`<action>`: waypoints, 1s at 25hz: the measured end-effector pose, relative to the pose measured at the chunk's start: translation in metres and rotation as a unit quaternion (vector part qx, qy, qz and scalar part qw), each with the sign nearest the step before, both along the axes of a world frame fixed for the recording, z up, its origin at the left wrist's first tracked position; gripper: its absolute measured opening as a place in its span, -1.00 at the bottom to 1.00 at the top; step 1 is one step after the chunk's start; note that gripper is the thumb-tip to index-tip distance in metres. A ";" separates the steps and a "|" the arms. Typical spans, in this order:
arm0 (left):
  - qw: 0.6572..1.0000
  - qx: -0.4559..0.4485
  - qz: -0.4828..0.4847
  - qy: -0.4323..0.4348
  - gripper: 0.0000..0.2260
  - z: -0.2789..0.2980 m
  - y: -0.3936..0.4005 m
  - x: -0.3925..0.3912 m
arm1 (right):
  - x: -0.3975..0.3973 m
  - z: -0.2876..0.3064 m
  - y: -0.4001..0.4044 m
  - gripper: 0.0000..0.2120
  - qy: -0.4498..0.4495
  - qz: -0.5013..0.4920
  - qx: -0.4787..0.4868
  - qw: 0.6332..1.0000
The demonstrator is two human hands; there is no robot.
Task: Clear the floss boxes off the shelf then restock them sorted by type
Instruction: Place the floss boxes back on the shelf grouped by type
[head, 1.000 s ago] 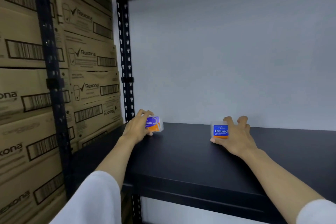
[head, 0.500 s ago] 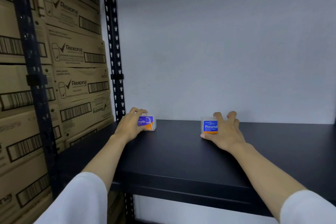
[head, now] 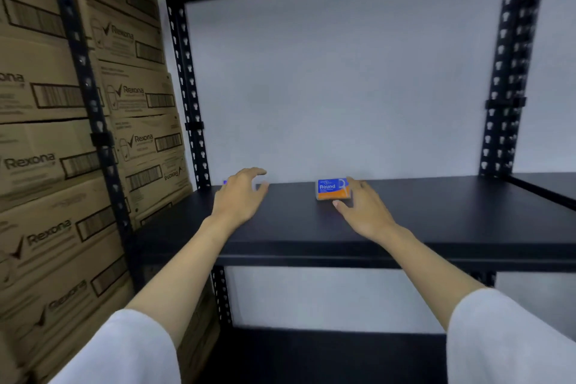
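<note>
Both arms stretch forward over the black shelf (head: pixel 436 215). Left hand (head: pixel 240 196) arches over a mostly hidden floss box (head: pixel 225 182) at ten o'clock, grip loosely curled, contact unclear. Right hand (head: pixel 363 209), grip spread, touches the Round floss box (head: pixel 331 189) at twelve o'clock.

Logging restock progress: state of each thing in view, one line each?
Round floss box: on the shelf near the back wall, label facing out.
Right hand: fingers spread around the Round box; grip unclear.
Left hand: fingers loosely curled over a second box, mostly hidden.
Shelf: otherwise bare where visible.
Rexona cartons: stacked, closed.
</note>
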State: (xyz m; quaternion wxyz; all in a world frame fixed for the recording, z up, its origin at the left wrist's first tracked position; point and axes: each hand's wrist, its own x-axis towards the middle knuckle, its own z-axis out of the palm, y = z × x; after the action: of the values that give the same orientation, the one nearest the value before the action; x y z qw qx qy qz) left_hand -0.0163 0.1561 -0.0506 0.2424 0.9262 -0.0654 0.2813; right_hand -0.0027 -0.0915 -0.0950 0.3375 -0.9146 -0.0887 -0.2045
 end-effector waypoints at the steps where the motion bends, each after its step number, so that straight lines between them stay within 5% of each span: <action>1: 1.000 -0.004 -0.008 0.006 -0.70 -0.001 -0.012 -0.021 | -0.020 0.001 -0.004 -0.54 -0.010 0.009 -0.007 1.000; 9: 0.993 -0.017 -0.091 0.077 -0.87 -0.087 -0.108 -0.132 | -0.149 -0.048 -0.055 -0.91 0.039 -0.014 0.000 0.999; 17: 0.933 -0.019 -0.115 0.340 -0.88 -0.297 -0.175 -0.135 | -0.164 -0.243 -0.119 -0.91 0.245 -0.056 0.001 0.968; 25: 0.881 -0.088 -0.052 0.463 -0.70 -0.480 -0.203 -0.131 | -0.162 -0.436 -0.155 -0.81 0.402 -0.131 -0.003 0.906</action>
State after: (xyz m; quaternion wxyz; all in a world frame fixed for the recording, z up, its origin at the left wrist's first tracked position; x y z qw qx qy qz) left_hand -0.1475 -0.0472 -0.5311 0.3402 0.9209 0.0313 -0.1878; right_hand -0.1645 -0.2465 -0.5308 0.3122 -0.9235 0.1749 0.1383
